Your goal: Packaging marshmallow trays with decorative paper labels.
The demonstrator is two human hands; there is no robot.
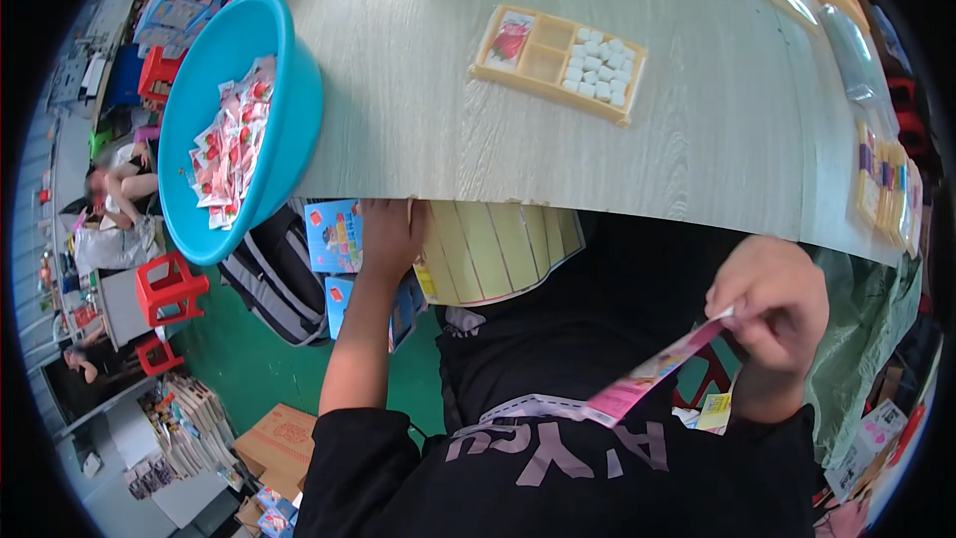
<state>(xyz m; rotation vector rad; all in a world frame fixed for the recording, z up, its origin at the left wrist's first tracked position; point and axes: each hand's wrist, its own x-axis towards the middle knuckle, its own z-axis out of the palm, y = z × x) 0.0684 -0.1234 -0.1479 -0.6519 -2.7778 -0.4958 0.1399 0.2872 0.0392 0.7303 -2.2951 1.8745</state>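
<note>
A pink printed strip (pixel 652 371) slants down in front of my dark shirt, its upper end pinched between the thumb and fingers of my right hand (pixel 772 301). At the table's near edge is my left hand (pixel 393 229), its fingertips hidden there, beside a pale yellow sheet (pixel 488 254) ruled into long strips. Blue printed boxes (pixel 334 236) lie beside and below that hand. On the table (pixel 398 70), a cream tray (pixel 549 80) has compartments: one bears a strawberry-printed packet (pixel 511 38), another several white pieces (pixel 599 67), and two small ones look bare.
A turquoise basin (pixel 299 90) of small strawberry-printed packets (pixel 234 144) stands at the table's left. Stacked filled trays (pixel 886 189) sit at the right edge, more along the far edge. Below are a grey-black bag (pixel 279 279), red stools (pixel 169 289) and a carton (pixel 279 446). People sit far left.
</note>
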